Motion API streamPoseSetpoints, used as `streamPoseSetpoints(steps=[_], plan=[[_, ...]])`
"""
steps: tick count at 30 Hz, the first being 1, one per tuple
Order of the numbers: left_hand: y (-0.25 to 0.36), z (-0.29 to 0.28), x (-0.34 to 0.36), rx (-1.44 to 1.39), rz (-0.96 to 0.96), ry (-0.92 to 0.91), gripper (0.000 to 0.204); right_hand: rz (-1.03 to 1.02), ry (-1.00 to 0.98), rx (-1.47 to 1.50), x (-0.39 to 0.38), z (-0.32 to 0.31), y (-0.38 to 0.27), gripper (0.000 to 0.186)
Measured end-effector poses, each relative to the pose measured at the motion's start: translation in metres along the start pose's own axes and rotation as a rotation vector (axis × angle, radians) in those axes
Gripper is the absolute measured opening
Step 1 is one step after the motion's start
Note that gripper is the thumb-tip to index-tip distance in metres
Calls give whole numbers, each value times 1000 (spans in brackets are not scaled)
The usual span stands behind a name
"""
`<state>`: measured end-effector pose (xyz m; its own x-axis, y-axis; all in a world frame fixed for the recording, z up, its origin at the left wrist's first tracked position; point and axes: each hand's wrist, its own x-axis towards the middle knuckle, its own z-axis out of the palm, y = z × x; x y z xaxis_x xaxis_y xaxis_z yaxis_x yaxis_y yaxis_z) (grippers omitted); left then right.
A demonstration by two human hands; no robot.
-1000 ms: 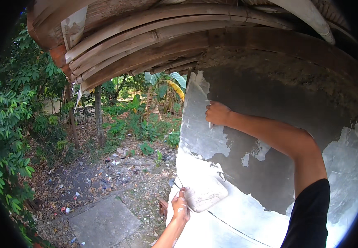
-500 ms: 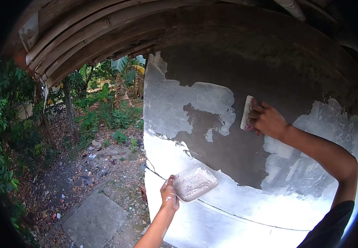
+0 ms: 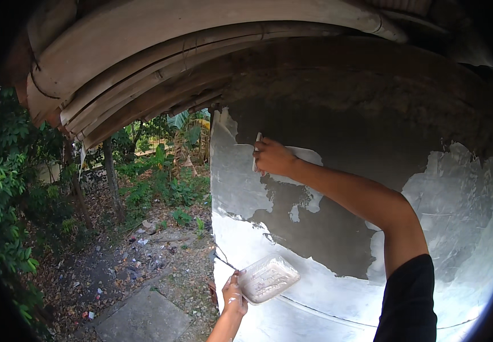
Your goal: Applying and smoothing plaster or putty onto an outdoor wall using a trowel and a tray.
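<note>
One wall fills the right side of my view: dark grey through the middle, paler grey patches at its left and right, bright white along the bottom. Above it I have a roof of long poles, curved by the lens. To the far left stand trees, with littered ground at their foot. A flat grey slab lies on that ground, at the lower edge.

The tray, pale and shallow with rounded corners, is held tilted in front of the wall's white lower part. White paste coats its inside.

Both hands are closed. The left hand grips the tray by its left end, thumb at the rim; I cannot see its fingers underneath. The right hand, arm extended, is curled around the scraper. I read the scraper as upright and nearly edge-on, at the wall's upper left, beside a pale patch; blade contact I cannot confirm.
</note>
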<state>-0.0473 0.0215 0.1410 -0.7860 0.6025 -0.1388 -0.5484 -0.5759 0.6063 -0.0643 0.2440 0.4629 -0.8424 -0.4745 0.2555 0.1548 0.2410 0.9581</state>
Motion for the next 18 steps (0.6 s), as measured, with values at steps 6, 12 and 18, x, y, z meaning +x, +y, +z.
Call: streamPoseSetpoints(steps=[6, 12, 18], plan=[[-2, -7, 11, 10, 20, -2, 23, -14, -205, -39, -3, 11, 18, 11], [-7, 4, 10, -101, -59, -10, 23, 64, -284, 57, -102, -49, 71, 24], [-20, 41, -2, -71, -183, -168, 25, 129, -305, 70, -204, -123, 75, 20]])
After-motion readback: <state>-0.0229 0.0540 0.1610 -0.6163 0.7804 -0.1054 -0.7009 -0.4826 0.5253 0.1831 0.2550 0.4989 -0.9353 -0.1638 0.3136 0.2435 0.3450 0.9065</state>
